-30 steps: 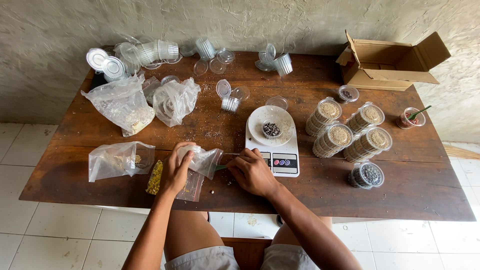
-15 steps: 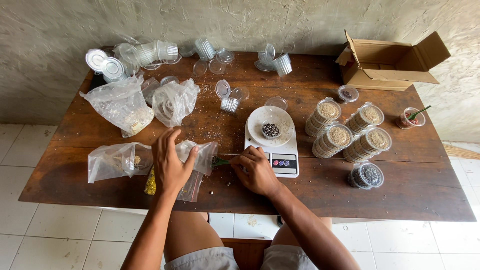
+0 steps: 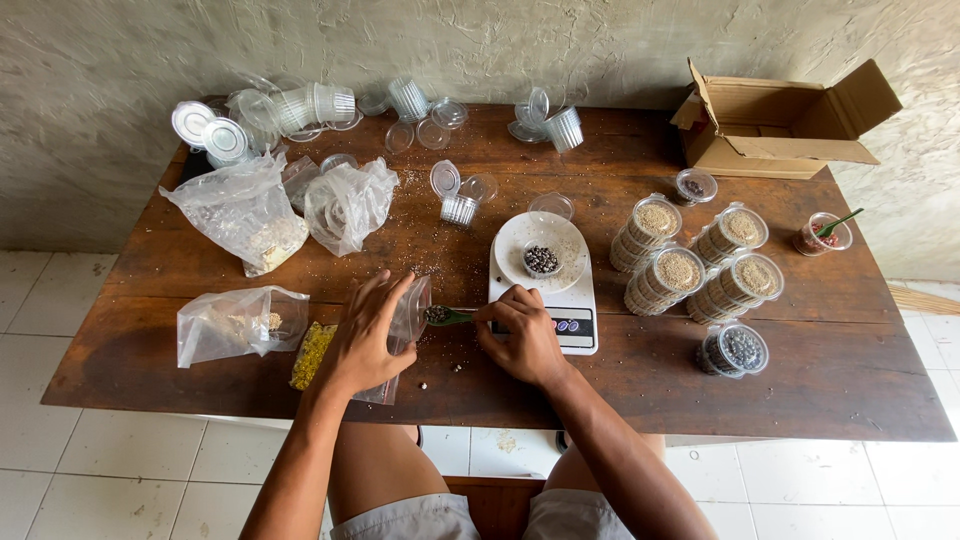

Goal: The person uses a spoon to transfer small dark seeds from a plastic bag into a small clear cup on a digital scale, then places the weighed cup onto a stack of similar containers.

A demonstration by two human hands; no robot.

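Spoon (image 3: 447,316), loaded with dark seeds, gripped by right hand (image 3: 522,338) beside the scale (image 3: 545,285); left hand (image 3: 365,335) clasps a plastic bag (image 3: 408,312).

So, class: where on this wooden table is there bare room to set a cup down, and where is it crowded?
Bare wood lies along the near right edge, in front of the dark-seed cup stack, and between the scale and the cardboard box. The back left is crowded with empty cups and plastic bags.

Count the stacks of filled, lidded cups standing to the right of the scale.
5. Four pale-seed stacks cluster right of the scale. A fifth, dark-seed stack stands nearer the table's front edge. None seems hidden.
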